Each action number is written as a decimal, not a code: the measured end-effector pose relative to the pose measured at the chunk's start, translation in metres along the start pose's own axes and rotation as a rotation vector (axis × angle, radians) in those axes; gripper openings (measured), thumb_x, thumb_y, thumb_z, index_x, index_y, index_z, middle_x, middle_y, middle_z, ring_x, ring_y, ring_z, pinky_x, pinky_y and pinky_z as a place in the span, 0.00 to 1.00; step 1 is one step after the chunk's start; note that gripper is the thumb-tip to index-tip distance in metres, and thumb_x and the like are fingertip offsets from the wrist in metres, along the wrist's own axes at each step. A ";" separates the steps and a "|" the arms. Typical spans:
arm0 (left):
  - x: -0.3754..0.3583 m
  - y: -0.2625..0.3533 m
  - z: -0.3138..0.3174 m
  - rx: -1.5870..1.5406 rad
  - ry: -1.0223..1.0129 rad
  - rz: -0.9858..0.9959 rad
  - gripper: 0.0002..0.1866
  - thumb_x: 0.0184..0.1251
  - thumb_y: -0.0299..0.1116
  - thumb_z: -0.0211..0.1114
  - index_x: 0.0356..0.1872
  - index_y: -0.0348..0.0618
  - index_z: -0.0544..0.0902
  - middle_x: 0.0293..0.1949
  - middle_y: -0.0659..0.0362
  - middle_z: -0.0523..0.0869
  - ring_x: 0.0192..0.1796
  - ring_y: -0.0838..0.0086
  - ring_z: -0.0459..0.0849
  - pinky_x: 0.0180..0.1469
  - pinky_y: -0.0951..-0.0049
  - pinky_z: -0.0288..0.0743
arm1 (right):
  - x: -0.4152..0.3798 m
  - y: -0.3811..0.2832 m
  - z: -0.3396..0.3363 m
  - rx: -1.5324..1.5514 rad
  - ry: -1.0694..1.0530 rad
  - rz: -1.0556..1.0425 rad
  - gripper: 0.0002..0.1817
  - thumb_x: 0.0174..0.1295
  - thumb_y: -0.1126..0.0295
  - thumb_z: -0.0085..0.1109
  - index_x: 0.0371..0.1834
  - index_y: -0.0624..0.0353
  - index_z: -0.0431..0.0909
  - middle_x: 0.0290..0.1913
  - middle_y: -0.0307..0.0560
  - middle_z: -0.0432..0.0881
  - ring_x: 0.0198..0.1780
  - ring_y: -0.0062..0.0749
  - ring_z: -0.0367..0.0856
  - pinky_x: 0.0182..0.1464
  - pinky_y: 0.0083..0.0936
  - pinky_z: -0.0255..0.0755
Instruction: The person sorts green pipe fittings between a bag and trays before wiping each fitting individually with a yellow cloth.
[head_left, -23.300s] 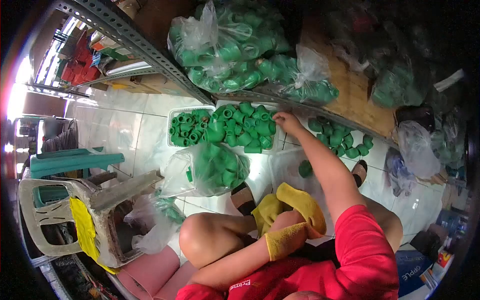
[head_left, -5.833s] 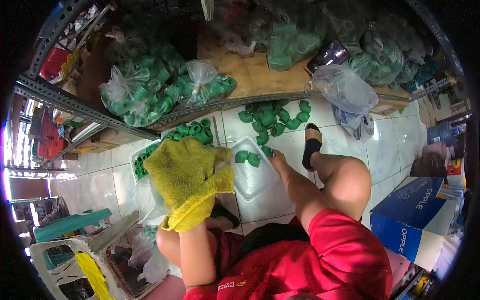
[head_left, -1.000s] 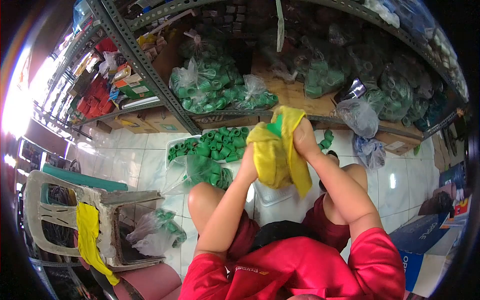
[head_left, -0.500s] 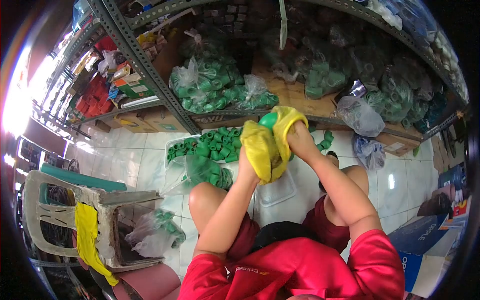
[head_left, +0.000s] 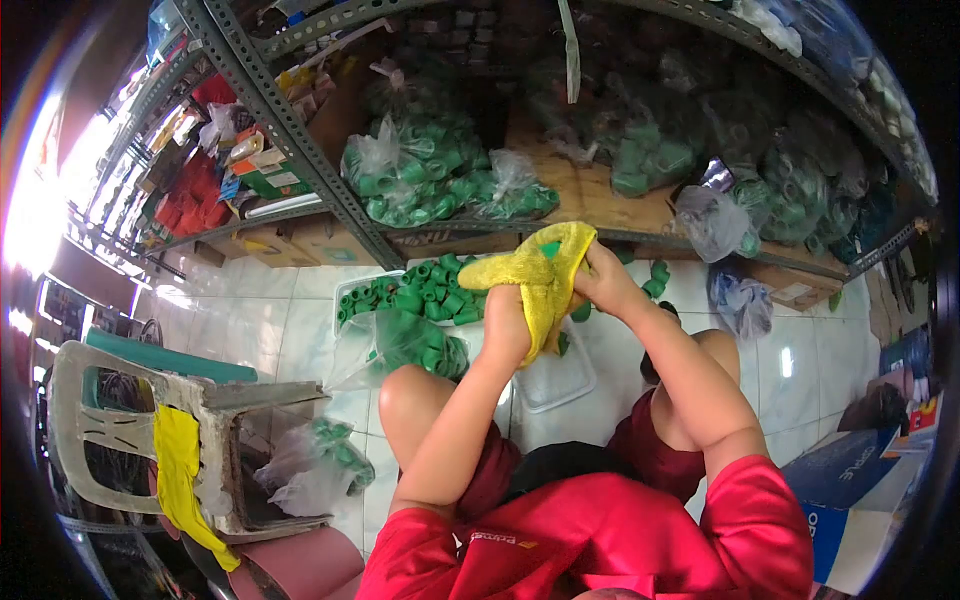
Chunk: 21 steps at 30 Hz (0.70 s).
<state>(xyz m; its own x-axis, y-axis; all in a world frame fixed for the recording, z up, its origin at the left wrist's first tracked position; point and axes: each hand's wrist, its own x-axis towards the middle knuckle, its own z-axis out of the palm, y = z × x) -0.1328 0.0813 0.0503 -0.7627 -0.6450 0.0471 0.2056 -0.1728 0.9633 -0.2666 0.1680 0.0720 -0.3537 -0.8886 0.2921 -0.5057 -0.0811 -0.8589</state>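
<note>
I look down on a glossy, pale tiled floor (head_left: 815, 350) that spreads below the fingers, with the person seated low over it. Beyond the fingertips runs a slotted-steel shelf frame (head_left: 290, 130), its wooden board (head_left: 560, 170) loaded with clear bags of green pipe fittings (head_left: 415, 180). To the left of the fingers I see a tray of green fittings (head_left: 435, 290), a clear bag of larger ones (head_left: 400, 345) just in front of it, and farther left a worn plastic chair (head_left: 100, 440) draped with a yellow strip (head_left: 180, 470). A few green elbows (head_left: 655, 278) sit right of the fingers. Well to their right, I read "OPPLE" on a blue-and-white carton (head_left: 840, 470); the red shirt (head_left: 600, 530) shows what looks like "Prime". A yellow cloth (head_left: 540, 285) covers the left hand (head_left: 508, 315), so I cannot tell how those fingers stand. The right hand (head_left: 600, 280) curls its fingers on the cloth's right edge. A small green patch (head_left: 550, 248) shows in the cloth between the hands, and a clear plastic tray (head_left: 560, 385) lies beneath them.
</note>
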 end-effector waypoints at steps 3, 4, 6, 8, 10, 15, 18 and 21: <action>-0.002 0.004 -0.004 0.464 -0.074 0.197 0.17 0.53 0.27 0.64 0.46 0.37 0.76 0.42 0.59 0.80 0.43 0.75 0.77 0.46 0.71 0.72 | 0.000 0.014 0.004 0.118 0.027 0.103 0.20 0.62 0.63 0.42 0.53 0.64 0.68 0.50 0.51 0.74 0.54 0.37 0.71 0.57 0.29 0.62; -0.002 0.002 -0.006 0.464 -0.074 0.197 0.17 0.53 0.27 0.64 0.46 0.37 0.76 0.42 0.59 0.80 0.43 0.75 0.77 0.46 0.71 0.72 | 0.001 0.020 0.007 0.118 0.027 0.102 0.20 0.62 0.63 0.42 0.53 0.64 0.68 0.50 0.51 0.74 0.54 0.37 0.71 0.57 0.29 0.62; 0.000 0.000 -0.011 0.468 -0.104 0.233 0.18 0.54 0.28 0.64 0.48 0.37 0.75 0.42 0.58 0.80 0.44 0.74 0.77 0.47 0.72 0.71 | 0.004 0.031 0.016 0.383 0.207 0.247 0.18 0.66 0.60 0.40 0.49 0.62 0.70 0.46 0.44 0.75 0.48 0.30 0.73 0.51 0.24 0.66; 0.001 0.005 -0.017 0.297 -0.074 0.098 0.19 0.54 0.28 0.64 0.48 0.36 0.75 0.43 0.57 0.80 0.44 0.74 0.77 0.47 0.72 0.71 | 0.007 0.043 0.016 0.703 0.296 0.286 0.16 0.66 0.61 0.40 0.47 0.61 0.71 0.45 0.42 0.75 0.46 0.28 0.74 0.49 0.24 0.67; 0.002 0.020 -0.025 0.198 -0.056 -0.111 0.17 0.53 0.32 0.63 0.44 0.36 0.78 0.44 0.56 0.81 0.43 0.73 0.79 0.46 0.73 0.71 | 0.014 0.045 0.005 1.090 0.433 0.382 0.12 0.66 0.63 0.42 0.42 0.59 0.72 0.40 0.41 0.76 0.41 0.27 0.75 0.44 0.26 0.71; 0.010 0.032 -0.072 1.048 -0.301 -0.189 0.18 0.51 0.31 0.63 0.45 0.38 0.78 0.46 0.50 0.80 0.46 0.62 0.79 0.48 0.67 0.71 | 0.016 0.043 -0.018 1.205 0.445 0.299 0.11 0.65 0.66 0.43 0.40 0.61 0.72 0.38 0.44 0.77 0.38 0.30 0.77 0.44 0.28 0.74; 0.006 0.034 -0.072 1.262 -0.106 -0.268 0.18 0.52 0.30 0.63 0.47 0.40 0.77 0.48 0.47 0.78 0.50 0.57 0.76 0.51 0.65 0.70 | 0.011 0.038 -0.018 1.145 0.423 0.388 0.11 0.64 0.66 0.44 0.40 0.61 0.72 0.37 0.44 0.77 0.37 0.28 0.77 0.41 0.26 0.73; 0.007 0.042 -0.054 1.069 0.002 0.353 0.31 0.51 0.28 0.65 0.59 0.42 0.66 0.60 0.47 0.67 0.61 0.56 0.67 0.62 0.66 0.61 | 0.007 0.026 -0.006 1.114 0.287 0.439 0.11 0.64 0.66 0.45 0.40 0.61 0.73 0.35 0.44 0.77 0.34 0.28 0.78 0.38 0.26 0.75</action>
<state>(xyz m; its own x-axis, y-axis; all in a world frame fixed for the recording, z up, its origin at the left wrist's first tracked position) -0.0964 0.0290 0.0767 -0.7646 -0.5330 0.3624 -0.2221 0.7457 0.6282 -0.2873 0.1622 0.0546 -0.5559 -0.8175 -0.1506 0.5970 -0.2666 -0.7567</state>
